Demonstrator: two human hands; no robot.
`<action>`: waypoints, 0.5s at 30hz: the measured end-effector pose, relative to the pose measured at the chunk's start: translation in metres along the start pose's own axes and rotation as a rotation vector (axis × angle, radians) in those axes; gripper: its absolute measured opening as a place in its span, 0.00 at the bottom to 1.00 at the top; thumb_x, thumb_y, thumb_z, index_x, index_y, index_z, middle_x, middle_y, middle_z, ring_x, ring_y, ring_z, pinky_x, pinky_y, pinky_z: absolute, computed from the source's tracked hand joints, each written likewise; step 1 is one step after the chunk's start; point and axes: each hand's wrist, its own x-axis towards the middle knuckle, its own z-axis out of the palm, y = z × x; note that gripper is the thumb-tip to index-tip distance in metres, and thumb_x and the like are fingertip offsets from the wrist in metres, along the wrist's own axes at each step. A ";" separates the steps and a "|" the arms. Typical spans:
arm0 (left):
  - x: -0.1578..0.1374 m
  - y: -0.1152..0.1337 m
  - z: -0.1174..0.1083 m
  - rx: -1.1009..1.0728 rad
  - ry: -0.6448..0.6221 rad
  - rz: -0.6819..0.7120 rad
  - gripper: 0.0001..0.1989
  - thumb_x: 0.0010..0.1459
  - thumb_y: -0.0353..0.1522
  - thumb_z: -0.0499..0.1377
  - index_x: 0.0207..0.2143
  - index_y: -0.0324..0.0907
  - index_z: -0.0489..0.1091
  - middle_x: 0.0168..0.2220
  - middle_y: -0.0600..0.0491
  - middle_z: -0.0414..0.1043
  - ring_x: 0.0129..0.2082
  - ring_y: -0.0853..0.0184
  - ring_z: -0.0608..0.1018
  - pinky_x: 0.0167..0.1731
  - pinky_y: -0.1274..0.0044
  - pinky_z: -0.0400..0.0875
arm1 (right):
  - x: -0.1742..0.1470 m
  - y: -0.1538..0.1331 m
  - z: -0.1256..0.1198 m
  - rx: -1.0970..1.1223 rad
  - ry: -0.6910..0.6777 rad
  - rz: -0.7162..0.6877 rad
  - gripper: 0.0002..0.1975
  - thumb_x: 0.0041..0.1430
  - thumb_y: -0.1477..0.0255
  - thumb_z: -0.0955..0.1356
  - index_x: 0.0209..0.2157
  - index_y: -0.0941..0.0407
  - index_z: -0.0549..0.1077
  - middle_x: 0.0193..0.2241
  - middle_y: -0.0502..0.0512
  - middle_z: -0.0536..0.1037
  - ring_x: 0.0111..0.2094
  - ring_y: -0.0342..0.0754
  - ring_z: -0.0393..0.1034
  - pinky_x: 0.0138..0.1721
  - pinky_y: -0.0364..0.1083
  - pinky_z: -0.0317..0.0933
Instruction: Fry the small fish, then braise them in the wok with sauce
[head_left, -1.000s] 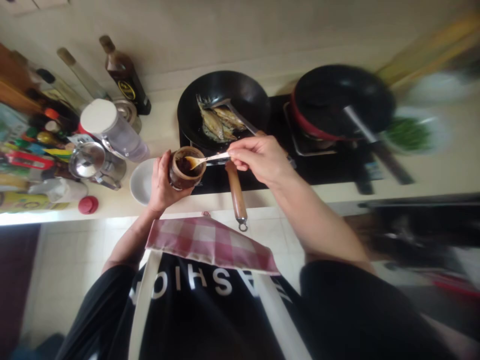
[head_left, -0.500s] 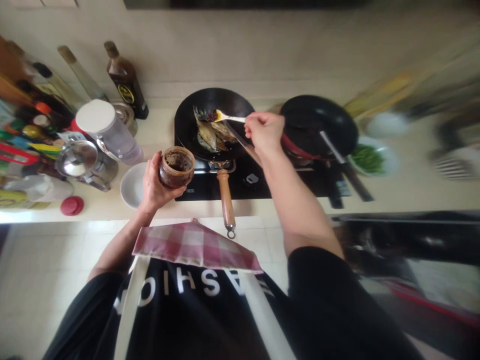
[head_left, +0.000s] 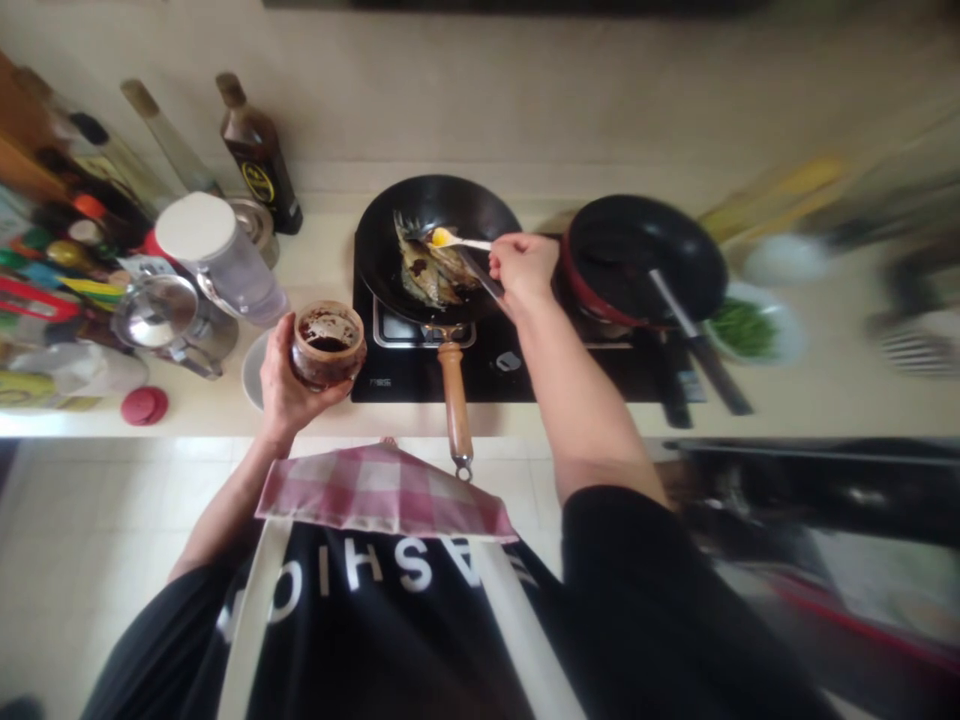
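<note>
My left hand [head_left: 281, 395] is wrapped round a glass jar [head_left: 328, 362], tilted so that its mouth and dark, smeared inside show. Over the wok [head_left: 375, 270], my right hand [head_left: 525, 268] pinches a white spoon [head_left: 471, 243] with a yellow-stained bowl. Browned fish [head_left: 429, 275] lie in the wok, with a dark clump of sauce on them. A flat metal utensil [head_left: 484, 275] runs from the fish to beneath my right hand; whether that hand also grips it, I cannot tell. The wok's wooden handle [head_left: 453, 400] points towards me.
A second black pan [head_left: 645, 250] stands right of the wok on the stove [head_left: 405, 385], with a dark-handled utensil [head_left: 705, 350] across its edge. Beyond is a bowl of chopped greens [head_left: 742, 328]. Leftward are a white-lidded jug [head_left: 225, 260], a plate [head_left: 255, 370], a red lid [head_left: 144, 405] and several bottles.
Dark sauce has left the spoon and now lies on the fish. The jar has moved left and slightly down in my left hand. The spoon's yellow bowl shows bare.
</note>
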 end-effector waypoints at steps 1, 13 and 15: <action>0.000 0.000 0.000 -0.003 0.001 -0.007 0.58 0.33 0.43 0.74 0.66 0.43 0.52 0.59 0.41 0.64 0.58 0.46 0.70 0.58 0.59 0.65 | -0.001 -0.001 0.000 0.064 0.041 0.056 0.06 0.50 0.78 0.65 0.22 0.57 0.68 0.15 0.44 0.65 0.16 0.37 0.58 0.20 0.39 0.54; 0.003 0.001 0.006 -0.006 0.005 -0.020 0.57 0.32 0.42 0.74 0.65 0.43 0.54 0.58 0.42 0.65 0.57 0.45 0.71 0.56 0.57 0.67 | -0.013 -0.025 -0.035 0.319 -0.104 0.131 0.09 0.49 0.76 0.71 0.22 0.56 0.66 0.15 0.43 0.64 0.16 0.34 0.56 0.16 0.35 0.50; 0.005 0.003 0.008 0.005 -0.013 -0.010 0.57 0.31 0.43 0.74 0.64 0.42 0.55 0.57 0.41 0.65 0.57 0.44 0.71 0.56 0.57 0.68 | -0.036 -0.039 -0.038 0.315 -0.198 0.100 0.07 0.48 0.75 0.72 0.23 0.56 0.68 0.16 0.44 0.65 0.17 0.35 0.57 0.16 0.36 0.51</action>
